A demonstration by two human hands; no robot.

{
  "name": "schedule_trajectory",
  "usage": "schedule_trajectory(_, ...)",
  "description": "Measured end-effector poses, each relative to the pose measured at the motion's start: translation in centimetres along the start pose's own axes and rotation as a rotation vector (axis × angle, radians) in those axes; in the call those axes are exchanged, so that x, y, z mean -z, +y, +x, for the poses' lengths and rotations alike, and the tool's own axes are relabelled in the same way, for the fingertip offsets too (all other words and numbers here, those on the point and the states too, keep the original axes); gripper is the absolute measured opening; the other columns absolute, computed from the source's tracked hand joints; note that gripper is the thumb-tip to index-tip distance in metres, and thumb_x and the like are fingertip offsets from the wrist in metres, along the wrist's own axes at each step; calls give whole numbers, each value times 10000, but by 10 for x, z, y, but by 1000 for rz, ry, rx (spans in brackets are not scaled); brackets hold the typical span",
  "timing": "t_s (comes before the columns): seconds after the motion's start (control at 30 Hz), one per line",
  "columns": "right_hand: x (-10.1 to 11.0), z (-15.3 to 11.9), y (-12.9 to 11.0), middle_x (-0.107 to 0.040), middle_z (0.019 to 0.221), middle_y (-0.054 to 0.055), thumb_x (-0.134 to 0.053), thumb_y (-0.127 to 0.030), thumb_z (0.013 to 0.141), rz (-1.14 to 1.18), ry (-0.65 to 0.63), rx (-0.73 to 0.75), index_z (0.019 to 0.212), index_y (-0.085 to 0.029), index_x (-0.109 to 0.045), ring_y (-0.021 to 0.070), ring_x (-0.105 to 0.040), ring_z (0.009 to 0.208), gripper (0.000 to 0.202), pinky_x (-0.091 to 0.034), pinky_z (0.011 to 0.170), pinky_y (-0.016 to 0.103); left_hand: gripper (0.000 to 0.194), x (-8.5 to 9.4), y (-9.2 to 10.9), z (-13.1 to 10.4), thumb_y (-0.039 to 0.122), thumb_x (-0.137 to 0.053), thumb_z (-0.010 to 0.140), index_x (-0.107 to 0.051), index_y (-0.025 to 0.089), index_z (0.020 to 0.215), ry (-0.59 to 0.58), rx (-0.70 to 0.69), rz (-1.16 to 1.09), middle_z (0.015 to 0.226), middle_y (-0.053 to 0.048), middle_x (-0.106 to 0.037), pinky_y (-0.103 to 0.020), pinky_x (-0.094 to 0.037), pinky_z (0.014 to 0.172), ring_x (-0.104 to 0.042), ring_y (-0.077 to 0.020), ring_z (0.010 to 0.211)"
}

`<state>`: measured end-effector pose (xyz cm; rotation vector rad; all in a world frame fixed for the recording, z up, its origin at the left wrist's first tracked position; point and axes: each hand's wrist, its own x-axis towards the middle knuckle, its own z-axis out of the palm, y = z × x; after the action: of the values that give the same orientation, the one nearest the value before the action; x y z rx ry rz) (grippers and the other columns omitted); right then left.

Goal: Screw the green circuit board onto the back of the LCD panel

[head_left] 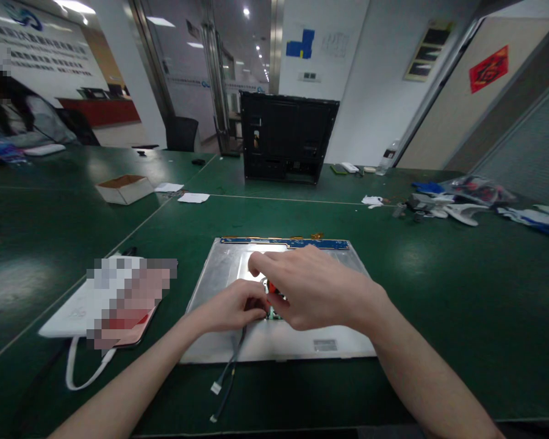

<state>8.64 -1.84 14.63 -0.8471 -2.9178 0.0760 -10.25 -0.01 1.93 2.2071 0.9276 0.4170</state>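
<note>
Lower left of center, the left hand (238, 305) bends its fingers nearly closed at a small green board (273, 313); whether they grip it cannot be told. At center, a metal-backed panel (283, 344) lies on the green counter (439, 292). Right of center, the right hand (320, 289) curls thumb and fingers partly closed around a red-orange item (271, 286) above the board.

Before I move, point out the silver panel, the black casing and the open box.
Silver panel (297, 346): head view, bare surface near its front edge.
Black casing (283, 135): head view, middle of its upright face.
Open box (132, 192): head view, outside of its near wall.
</note>
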Motion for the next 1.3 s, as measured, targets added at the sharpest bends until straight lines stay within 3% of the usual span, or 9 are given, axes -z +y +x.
schedule_trajectory(0.27,-3,5,2,-685,806,47,-495,-333,894,-134,9,-159,1003,-188,-542,188,-617,681,187,-226,495,274,102,0,0,0,145,-599,784,-635,169,876,-29,-14,-95,862,-24,-673,-272,-460,694,-602,-163,765)
schedule_trajectory(0.43,-1,4,1,-677,805,50,-457,-312,913,-101,-13,-119,1015,-181,-533,158,-594,649,182,-234,489,266,61,1,2,0,174,-609,779,-640,162,830,-29,25,-70,830,-25,-668,-276,-463,682,-601,-173,760)
schedule_trajectory(0.6,2,1,0,-670,873,50,-516,-246,836,-19,-19,-44,1081,-173,-492,161,-581,679,256,-272,500,265,62,2,2,0,198,-597,784,-640,159,806,-8,-15,-20,823,-27,-651,-271,-458,671,-578,-176,773)
schedule_trajectory(0.77,0,1,1,-677,871,63,-513,-294,862,-34,-29,-105,1105,-173,-494,176,-607,717,272,-295,522,262,77,2,2,1,193,-588,798,-646,154,829,-41,-19,-51,850,-31,-657,-264,-459,671,-585,-166,764)
schedule_trajectory(1.03,-1,5,2,-671,765,34,-484,-319,903,-126,-11,-127,929,-190,-574,149,-581,627,159,-220,493,266,86,-1,0,1,157,-603,780,-641,165,857,-25,-20,-86,822,-22,-672,-263,-458,669,-600,-162,746)
schedule_trajectory(1.3,3,1,1,-662,887,46,-556,-241,817,5,-52,-22,1092,-182,-485,159,-577,699,290,-278,509,256,57,2,1,0,207,-604,788,-631,157,785,-19,0,-14,834,-29,-647,-265,-447,670,-578,-179,789)
